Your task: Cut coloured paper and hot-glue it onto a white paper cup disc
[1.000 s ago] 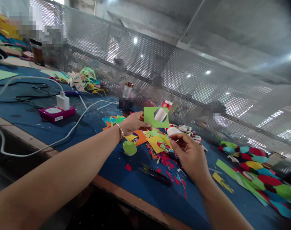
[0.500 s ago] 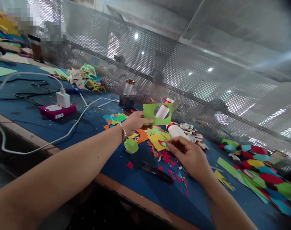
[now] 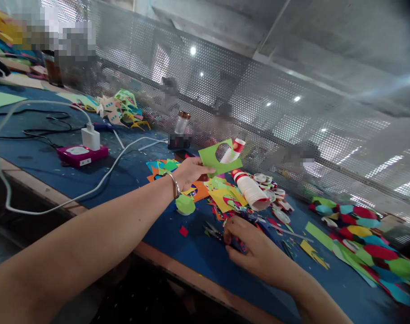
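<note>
My left hand (image 3: 194, 173), with a bracelet at its wrist, pinches a green sheet of paper (image 3: 210, 158) by its lower left corner. A round hole is cut through the sheet. My right hand (image 3: 248, 247) is curled round the dark handles of a pair of snips (image 3: 214, 231) low over the table, their blades pointing left. My palm and fingers hide most of the handles. A green paper disc (image 3: 185, 204) lies below my left wrist. Behind my right hand are yellow paper offcuts (image 3: 223, 200) and small red scraps.
White paper-cup stacks (image 3: 252, 191) lie beyond my right hand. A purple power strip (image 3: 83, 155) with a white charger and cable sits left. Strings of coloured paper discs (image 3: 373, 229) lie right. A perforated metal screen (image 3: 259, 117) borders the back of the blue table (image 3: 124, 189).
My right hand has drawn back from the paper scraps towards me and closed round the snips, which have shifted slightly. The green sheet in my left hand has tilted.
</note>
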`<state>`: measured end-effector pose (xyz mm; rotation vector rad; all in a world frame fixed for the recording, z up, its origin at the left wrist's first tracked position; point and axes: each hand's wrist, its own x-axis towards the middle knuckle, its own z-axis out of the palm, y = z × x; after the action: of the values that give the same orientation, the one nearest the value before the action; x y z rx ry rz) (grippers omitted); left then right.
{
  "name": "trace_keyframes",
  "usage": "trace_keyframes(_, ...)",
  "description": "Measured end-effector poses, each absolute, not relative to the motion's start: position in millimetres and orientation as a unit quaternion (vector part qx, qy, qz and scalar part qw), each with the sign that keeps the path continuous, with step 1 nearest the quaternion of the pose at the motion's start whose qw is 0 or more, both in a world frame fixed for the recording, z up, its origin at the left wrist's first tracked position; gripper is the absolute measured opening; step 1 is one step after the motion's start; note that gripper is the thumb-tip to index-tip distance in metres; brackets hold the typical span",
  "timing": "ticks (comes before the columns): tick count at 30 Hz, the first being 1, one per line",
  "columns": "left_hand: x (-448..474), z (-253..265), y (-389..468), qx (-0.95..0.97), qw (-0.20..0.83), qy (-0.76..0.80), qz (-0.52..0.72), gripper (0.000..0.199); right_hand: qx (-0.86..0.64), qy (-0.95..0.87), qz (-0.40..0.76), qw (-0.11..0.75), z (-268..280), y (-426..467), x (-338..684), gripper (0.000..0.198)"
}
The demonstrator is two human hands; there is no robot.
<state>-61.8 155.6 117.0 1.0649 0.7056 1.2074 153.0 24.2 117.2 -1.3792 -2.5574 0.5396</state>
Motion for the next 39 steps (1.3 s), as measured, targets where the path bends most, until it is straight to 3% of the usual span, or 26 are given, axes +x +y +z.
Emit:
trace_keyframes(8, -60.4, 113.0, 160.4, 0.443, 0.676, 0.269, 0.524, 0.007, -0.527, -0.737, 0.324, 0.273, 110.3, 45.7, 171.7, 0.007)
trace_keyframes(13, -59.0, 113.1, 157.0, 0.437, 0.700, 0.251, 0.506, 0.012, -0.542, -0.653, 0.340, 0.406, 107.8, 56.5, 170.5, 0.013)
trace_keyframes(16, -56.6, 111.9, 154.4, 0.437, 0.715, 0.237, 0.491, 0.012, -0.528, -0.630, 0.346, 0.452, 109.5, 60.5, 163.6, 0.036)
trace_keyframes(19, -53.0, 109.2, 151.8, 0.439, 0.729, 0.223, 0.475, 0.009, -0.519, -0.616, 0.355, 0.474, 110.0, 62.6, 158.5, 0.046)
trace_keyframes(39, -38.1, 111.2, 128.4, 0.434, 0.775, 0.204, 0.411, 0.012, -0.482, -0.578, 0.413, 0.514, 111.3, 61.2, 151.8, 0.036)
